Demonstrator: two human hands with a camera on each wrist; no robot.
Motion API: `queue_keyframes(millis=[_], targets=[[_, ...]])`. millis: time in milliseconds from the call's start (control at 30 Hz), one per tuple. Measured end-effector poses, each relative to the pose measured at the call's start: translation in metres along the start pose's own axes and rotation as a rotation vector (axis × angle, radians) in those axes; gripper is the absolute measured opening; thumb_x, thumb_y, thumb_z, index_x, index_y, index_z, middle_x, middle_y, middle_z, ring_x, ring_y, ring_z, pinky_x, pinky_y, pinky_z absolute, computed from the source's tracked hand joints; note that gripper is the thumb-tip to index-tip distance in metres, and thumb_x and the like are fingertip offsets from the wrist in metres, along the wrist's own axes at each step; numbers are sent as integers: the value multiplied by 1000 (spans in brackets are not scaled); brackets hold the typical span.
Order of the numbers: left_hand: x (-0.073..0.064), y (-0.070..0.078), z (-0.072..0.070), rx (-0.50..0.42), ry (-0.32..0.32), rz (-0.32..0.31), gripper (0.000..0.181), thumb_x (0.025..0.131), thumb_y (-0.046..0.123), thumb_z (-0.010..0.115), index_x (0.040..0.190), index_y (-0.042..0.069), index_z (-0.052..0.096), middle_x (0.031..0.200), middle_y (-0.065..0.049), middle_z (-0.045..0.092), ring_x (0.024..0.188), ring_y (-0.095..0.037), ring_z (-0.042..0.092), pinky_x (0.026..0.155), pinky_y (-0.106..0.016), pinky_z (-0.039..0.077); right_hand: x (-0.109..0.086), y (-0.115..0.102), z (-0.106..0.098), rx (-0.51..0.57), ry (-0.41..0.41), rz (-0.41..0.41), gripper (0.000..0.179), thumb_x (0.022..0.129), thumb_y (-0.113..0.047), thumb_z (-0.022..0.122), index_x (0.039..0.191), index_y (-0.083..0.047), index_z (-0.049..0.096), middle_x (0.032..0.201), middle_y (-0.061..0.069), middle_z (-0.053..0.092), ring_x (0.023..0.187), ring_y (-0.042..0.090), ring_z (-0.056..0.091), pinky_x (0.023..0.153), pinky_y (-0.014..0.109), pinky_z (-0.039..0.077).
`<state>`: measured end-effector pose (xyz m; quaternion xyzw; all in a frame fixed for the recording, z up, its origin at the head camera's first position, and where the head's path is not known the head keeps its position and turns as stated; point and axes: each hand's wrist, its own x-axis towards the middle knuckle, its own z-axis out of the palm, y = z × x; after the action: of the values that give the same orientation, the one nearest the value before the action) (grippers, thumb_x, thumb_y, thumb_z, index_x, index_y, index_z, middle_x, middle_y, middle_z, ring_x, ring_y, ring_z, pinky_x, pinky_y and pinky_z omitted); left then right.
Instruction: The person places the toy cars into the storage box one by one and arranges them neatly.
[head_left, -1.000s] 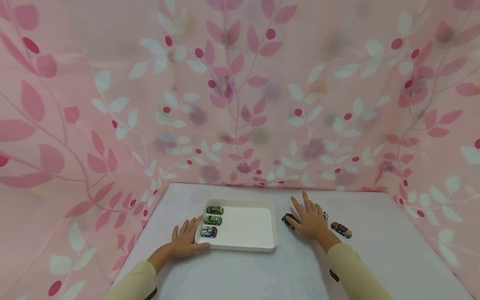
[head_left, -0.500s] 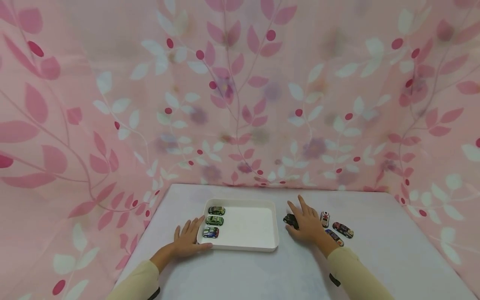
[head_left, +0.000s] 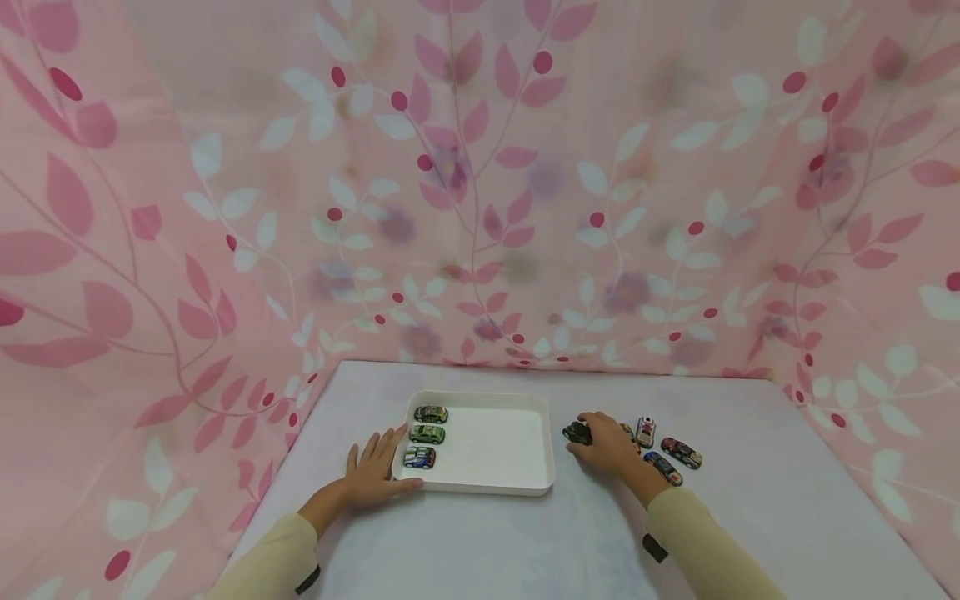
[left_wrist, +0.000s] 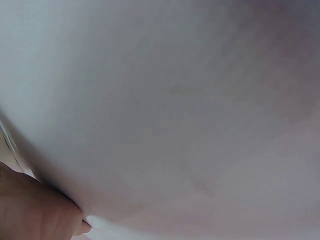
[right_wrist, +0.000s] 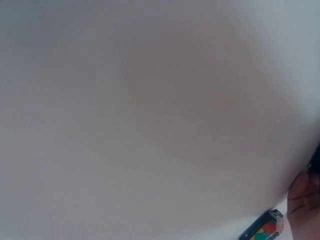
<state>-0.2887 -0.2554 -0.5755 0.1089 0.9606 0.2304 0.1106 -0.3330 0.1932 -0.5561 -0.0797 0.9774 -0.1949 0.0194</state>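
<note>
Fingers of your right hand [head_left: 606, 450] are bent round the dark toy car [head_left: 576, 432], which sits to the right of the white tray [head_left: 487, 487], apart from its wall. You seem to have it pinched with the thumb on its near side, though the pictures do not settle whether it has left the table [head_left: 525, 550]. Just right of that hand you have four more: an orange-yellow car [head_left: 628, 428] (mostly hidden by your knuckles), a white-and-red car [head_left: 646, 432] beside it, a blue car [head_left: 663, 468] nearer you, and a dark red car [head_left: 682, 452] farthest right.

Inside the tray, along its left end, three cars form a column: a dark yellow-green car [head_left: 431, 414] at the far side, a green car [head_left: 427, 433] in the middle and a blue-and-white car [head_left: 419, 457] nearest you. Your left hand [head_left: 369, 479] lies at the tray's near left corner, its fingers straight and spread, the thumb along the near edge.

Judging by this layout, you have three cars placed and five outside, counting the one in your grip. Beyond the table's far edge hangs a pink leaf-patterned curtain [head_left: 480, 208].
</note>
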Motion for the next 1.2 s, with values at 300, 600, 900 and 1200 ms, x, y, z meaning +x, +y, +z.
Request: queue_keyframes(millis=[300, 600, 900, 1200], targets=[[4, -3, 4, 20, 16, -12, 112, 74, 80, 60, 160, 26, 11, 165, -16, 18, 151, -45, 9, 114, -69, -5, 1, 3, 0, -7, -30, 62, 60, 83, -45, 76, 123, -1, 65, 105, 13, 61, 85, 21, 59, 76, 42, 54], [-2, 5, -7, -20, 9, 6, 111, 75, 77, 64, 159, 23, 15, 163, -19, 20, 150, -48, 10, 112, -73, -3, -2, 1, -6, 49, 22, 32, 51, 84, -34, 78, 124, -6, 66, 104, 13, 60, 87, 22, 59, 78, 45, 54], [-10, 18, -15, -42, 5, 6, 108, 78, 68, 68, 159, 20, 16, 162, -21, 22, 148, -51, 12, 110, -76, 1, 1, -11, -19, 146, 185, -54, 47, 83, -24, 80, 124, -6, 67, 104, 18, 61, 89, 28, 60, 82, 49, 52], [-7, 15, -13, -37, 10, 7, 110, 78, 70, 66, 160, 22, 11, 163, -20, 21, 149, -50, 11, 111, -75, -1, 4, -43, -31, 261, 203, -120, 50, 85, -26, 78, 129, -5, 65, 107, 21, 61, 86, 25, 58, 74, 38, 51]])
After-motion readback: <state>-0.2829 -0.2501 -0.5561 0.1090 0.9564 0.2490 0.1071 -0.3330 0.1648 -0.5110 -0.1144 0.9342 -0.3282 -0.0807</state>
